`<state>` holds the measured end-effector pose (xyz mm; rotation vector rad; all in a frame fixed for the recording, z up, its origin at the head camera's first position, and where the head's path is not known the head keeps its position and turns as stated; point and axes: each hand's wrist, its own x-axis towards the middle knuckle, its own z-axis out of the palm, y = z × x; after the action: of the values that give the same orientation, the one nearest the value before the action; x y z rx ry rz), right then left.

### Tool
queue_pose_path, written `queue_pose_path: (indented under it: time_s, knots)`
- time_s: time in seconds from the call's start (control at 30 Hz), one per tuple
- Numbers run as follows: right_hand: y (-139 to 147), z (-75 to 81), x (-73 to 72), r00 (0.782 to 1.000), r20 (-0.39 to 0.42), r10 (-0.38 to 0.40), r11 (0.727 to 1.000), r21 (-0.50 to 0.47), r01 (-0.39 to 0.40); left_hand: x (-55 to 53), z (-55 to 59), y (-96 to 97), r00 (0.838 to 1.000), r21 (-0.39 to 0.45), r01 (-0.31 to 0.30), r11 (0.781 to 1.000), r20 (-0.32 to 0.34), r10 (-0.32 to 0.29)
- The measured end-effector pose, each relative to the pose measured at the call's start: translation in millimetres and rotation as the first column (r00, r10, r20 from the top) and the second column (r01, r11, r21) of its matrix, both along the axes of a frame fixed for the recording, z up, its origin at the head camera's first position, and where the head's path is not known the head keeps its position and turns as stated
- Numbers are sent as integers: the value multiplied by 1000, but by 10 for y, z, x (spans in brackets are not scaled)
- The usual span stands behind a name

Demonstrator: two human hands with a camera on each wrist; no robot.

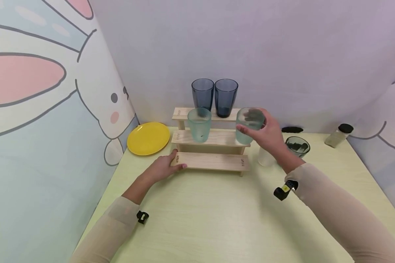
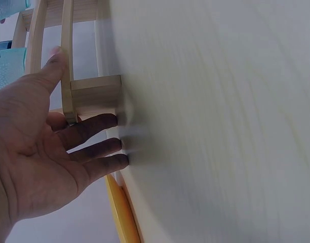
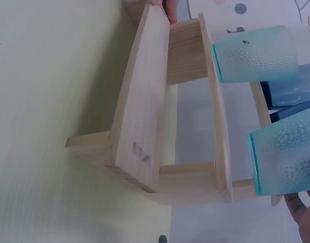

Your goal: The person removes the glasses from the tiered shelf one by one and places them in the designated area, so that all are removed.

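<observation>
A three-tier wooden rack (image 1: 214, 161) stands against the back wall. My left hand (image 1: 164, 167) grips the left end of its lowest board, thumb on top and the other fingers at the end and below. My right hand (image 1: 266, 132) holds a pale teal textured glass (image 3: 289, 154) around its side, slightly tilted. Its base hangs close over the right end of the middle board, with a small gap in the right wrist view. A matching teal glass (image 1: 199, 126) stands on that board's left part. Two dark blue glasses (image 1: 203, 93) (image 1: 226, 96) stand side by side on the top board.
A yellow plate (image 1: 148, 138) lies left of the rack. Right of it, partly behind my right forearm, are a clear glass (image 1: 266, 157) and a dark glass (image 1: 297, 146). A black-lidded jar (image 1: 339, 135) lies tilted farther right, and a black object (image 1: 292, 129) lies by the wall.
</observation>
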<state>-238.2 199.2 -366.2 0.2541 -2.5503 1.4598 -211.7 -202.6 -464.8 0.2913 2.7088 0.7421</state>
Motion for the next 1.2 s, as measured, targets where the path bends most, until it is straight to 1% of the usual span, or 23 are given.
queue_pose_path:
  time_s: [0.2, 0.5, 0.7, 1.0, 1.2]
  knots:
    - [168, 44, 42, 999, 8, -49, 998, 36, 48, 1, -19, -4, 1000, -5, -3, 1000, -3, 3]
    - [436, 42, 51, 996, 36, -86, 996, 20, 85, -6, -35, -19, 1000, -7, 2, 1000, -9, -2]
    - [591, 31, 49, 992, 28, -125, 991, 43, 124, -17, -44, -17, 1000, -2, 3, 1000, -15, -3]
    - [804, 11, 73, 990, -1, -143, 988, 57, 143, 2, -11, -9, 1000, 5, 3, 1000, -12, -3]
    - [969, -1, 78, 984, 10, -175, 982, 69, 174, 12, 0, -3, 1000, -2, 6, 1000, -13, -6]
